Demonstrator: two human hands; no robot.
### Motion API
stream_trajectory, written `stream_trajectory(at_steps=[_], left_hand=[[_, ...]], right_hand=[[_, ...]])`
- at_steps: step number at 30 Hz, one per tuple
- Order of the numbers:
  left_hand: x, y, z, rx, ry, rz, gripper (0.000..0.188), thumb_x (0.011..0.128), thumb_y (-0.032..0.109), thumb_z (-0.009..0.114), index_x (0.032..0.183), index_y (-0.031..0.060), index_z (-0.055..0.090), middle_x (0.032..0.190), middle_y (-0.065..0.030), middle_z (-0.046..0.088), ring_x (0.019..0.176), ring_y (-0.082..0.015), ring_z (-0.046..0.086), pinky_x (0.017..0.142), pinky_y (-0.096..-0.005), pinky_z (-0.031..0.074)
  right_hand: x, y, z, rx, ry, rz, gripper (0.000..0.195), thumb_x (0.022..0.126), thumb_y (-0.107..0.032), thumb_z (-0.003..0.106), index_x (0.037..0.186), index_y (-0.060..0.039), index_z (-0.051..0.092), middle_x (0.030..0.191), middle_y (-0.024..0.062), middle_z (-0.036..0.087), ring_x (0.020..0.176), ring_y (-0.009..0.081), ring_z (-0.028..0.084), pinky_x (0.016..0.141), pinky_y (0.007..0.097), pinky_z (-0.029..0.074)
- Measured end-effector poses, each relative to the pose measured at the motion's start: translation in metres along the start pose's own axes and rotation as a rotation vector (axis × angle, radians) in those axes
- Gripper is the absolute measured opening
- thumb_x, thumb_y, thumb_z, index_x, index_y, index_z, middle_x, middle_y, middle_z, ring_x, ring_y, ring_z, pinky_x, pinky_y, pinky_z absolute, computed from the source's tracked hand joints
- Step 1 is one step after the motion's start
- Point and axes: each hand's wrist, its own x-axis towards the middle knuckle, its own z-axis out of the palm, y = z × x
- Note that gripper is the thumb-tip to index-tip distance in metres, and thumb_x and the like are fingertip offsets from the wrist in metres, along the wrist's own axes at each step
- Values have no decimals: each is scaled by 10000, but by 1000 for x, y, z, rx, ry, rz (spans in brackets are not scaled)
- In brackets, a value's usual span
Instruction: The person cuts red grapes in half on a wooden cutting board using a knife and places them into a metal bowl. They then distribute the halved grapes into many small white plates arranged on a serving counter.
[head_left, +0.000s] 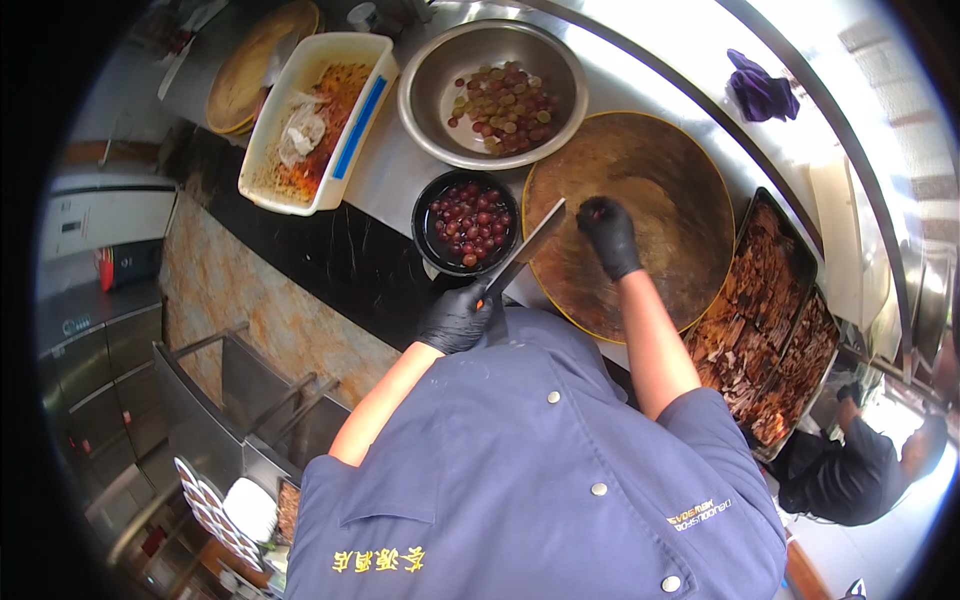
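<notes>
My left hand, in a black glove, holds a broad-bladed kitchen knife whose blade slants up over the left edge of a round wooden chopping board. Above the board, my right hand, also gloved in black, has its fingers curled together around a small dark red thing, seemingly a grape. A black bowl of whole red grapes in liquid stands left of the knife. Behind it, a wide steel basin contains grape pieces, some showing pale green cut faces.
A white plastic tub with orange-red residue stands at left, near another round board. Trays of dark shredded food lie right of the chopping board. A purple cloth lies beyond. Another person is at the far right.
</notes>
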Motion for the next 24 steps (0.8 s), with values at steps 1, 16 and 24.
stream_trajectory(at_steps=[1,16,24], left_hand=[[-1,0,-2,18,-27,0,302,894,152,556,1182,72,598,885,-235,649,834,-383,666,720,-409,512],[4,-5,-4,66,-99,139,187,866,164,553,1016,59,590,810,-213,642,752,-403,640,666,-489,496],[4,-14,0,128,-77,159,213,858,150,549,1026,28,592,795,-243,631,738,-412,639,652,-492,501]], right_hand=[[18,-15,-4,63,-45,-6,246,770,-133,723,947,31,674,809,107,648,769,180,613,719,320,499],[77,-59,120,-589,-549,-578,302,787,-184,647,1037,-17,671,967,216,682,850,389,678,796,436,542],[50,-34,179,-1090,-319,-576,296,792,-212,615,1005,-15,676,962,178,668,896,367,631,817,450,492]])
